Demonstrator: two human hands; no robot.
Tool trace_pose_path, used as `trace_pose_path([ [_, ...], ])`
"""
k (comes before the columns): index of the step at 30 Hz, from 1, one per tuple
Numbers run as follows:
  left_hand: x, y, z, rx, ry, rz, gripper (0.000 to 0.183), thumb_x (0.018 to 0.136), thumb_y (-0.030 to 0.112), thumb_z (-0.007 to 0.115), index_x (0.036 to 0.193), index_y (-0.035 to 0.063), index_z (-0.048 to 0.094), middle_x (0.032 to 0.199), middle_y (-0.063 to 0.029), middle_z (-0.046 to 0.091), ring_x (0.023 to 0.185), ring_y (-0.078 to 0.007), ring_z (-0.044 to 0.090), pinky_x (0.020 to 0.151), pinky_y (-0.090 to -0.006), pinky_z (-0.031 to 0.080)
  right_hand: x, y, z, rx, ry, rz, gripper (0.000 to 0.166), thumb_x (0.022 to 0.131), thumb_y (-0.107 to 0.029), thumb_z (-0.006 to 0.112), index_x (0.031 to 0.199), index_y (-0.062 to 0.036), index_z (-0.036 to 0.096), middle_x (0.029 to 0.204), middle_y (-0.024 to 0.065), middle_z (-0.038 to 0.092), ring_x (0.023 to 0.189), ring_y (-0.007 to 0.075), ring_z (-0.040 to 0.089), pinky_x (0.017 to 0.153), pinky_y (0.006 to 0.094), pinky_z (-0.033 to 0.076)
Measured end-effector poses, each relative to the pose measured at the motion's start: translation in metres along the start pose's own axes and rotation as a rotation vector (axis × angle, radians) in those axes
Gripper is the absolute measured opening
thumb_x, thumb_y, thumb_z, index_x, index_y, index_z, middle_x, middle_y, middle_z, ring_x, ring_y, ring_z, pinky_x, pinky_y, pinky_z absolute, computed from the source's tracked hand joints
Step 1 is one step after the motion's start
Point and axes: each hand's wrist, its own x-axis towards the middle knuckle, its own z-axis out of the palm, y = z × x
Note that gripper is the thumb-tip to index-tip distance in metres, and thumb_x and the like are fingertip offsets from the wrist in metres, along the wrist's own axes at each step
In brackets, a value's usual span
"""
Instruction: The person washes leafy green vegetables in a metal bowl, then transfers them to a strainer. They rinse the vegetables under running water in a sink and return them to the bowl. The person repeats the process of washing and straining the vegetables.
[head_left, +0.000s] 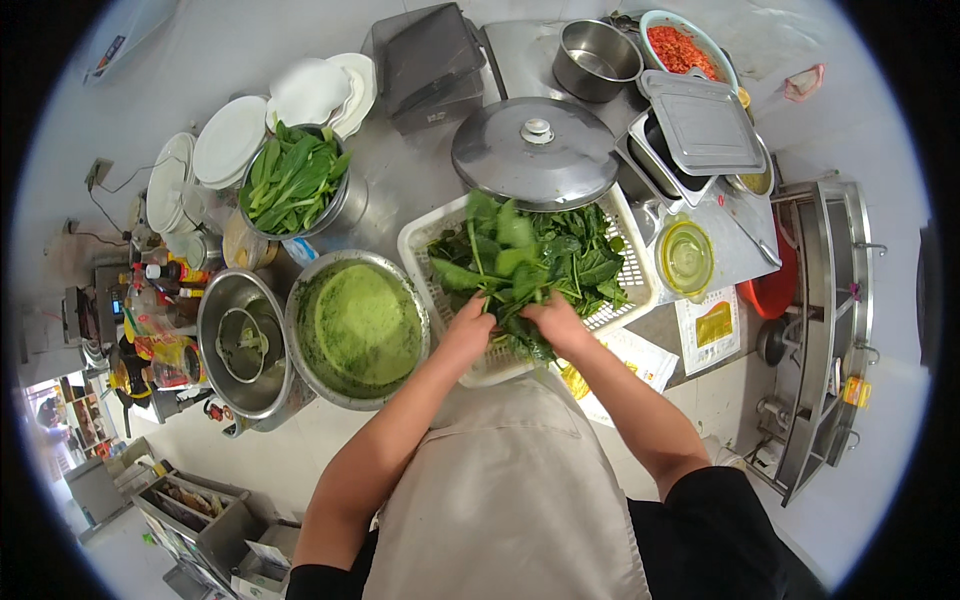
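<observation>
Both hands work over a white plastic basket (637, 255) heaped with leafy greens (596, 264). My left hand (471, 330) grips stems at the near left of the heap. On its right, my right hand (556, 322) is closed around more of the leaves. Some leaves above the hands are blurred. A large metal lid (534, 154) with a pale knob lies over the basket's far edge. Left of the basket is a metal bowl (424, 330) of green, speckled liquid. Farther back, a metal pot (341, 199) holds light-stemmed leafy greens (296, 180).
Another metal bowl (214, 300) with a strainer stands at left, near bottles (169, 330) and stacked white plates (229, 142). At the back are dark plastic containers (427, 67), a steel pot (598, 60) and a bowl of chopped red food (679, 49). A knife (757, 244) lies at right.
</observation>
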Motion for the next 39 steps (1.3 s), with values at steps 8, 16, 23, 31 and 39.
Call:
trace_pose_path([
  [8,0.006,0.016,0.008,-0.369,-0.009,-0.083,0.054,0.099,0.033,0.073,0.135,-0.0047,0.059,0.127,-0.0106,0.066,0.116,-0.0200,0.061,0.099,-0.0365,0.048,0.005,0.005,0.045,-0.967,0.082,-0.538,0.041,0.085,-0.009,0.067,0.119,0.0098,0.053,0.113,0.0330,0.062,0.108,0.0494,0.060,0.097,0.0533,0.050],
  [16,0.012,0.005,-0.012,-0.669,0.110,-0.054,0.031,0.101,0.021,0.070,0.127,0.0051,0.069,0.121,-0.0086,0.071,0.105,-0.0231,0.069,0.088,-0.0392,0.057,-0.033,-0.022,0.045,-0.849,-0.058,-0.710,0.041,0.091,-0.020,0.069,0.122,0.0062,0.060,0.116,0.0278,0.061,0.108,0.0449,0.060,0.096,0.0500,0.051],
  [23,-0.020,0.034,-0.032,-0.720,0.045,0.005,0.030,0.103,0.010,0.064,0.131,0.0026,0.068,0.125,-0.0094,0.070,0.111,-0.0240,0.068,0.095,-0.0419,0.058,-0.027,-0.051,-0.003,-0.566,0.153,-0.538,0.021,0.103,-0.017,0.062,0.111,0.0011,0.068,0.093,0.0099,0.067,0.080,0.0200,0.063,0.071,0.0339,0.053],
  [31,-0.044,0.049,-0.030,-0.120,0.092,0.178,0.034,0.103,0.015,0.067,0.134,0.0005,0.065,0.128,-0.0066,0.069,0.110,-0.0178,0.066,0.096,-0.0347,0.054,-0.015,-0.075,-0.005,-0.102,-0.232,-0.214,0.031,0.110,-0.026,0.055,0.120,-0.0003,0.069,0.093,0.0012,0.068,0.082,0.0100,0.061,0.075,0.0265,0.051],
  [39,-0.058,0.053,-0.018,0.263,0.097,0.109,0.035,0.097,0.015,0.076,0.127,-0.0016,0.068,0.124,-0.0112,0.072,0.113,-0.0180,0.066,0.097,-0.0348,0.052,-0.018,-0.126,-0.016,0.205,-0.498,-0.320,0.063,0.103,-0.025,0.064,0.156,0.0004,0.040,0.145,0.0122,0.057,0.133,0.0220,0.054,0.110,0.0361,0.047],
])
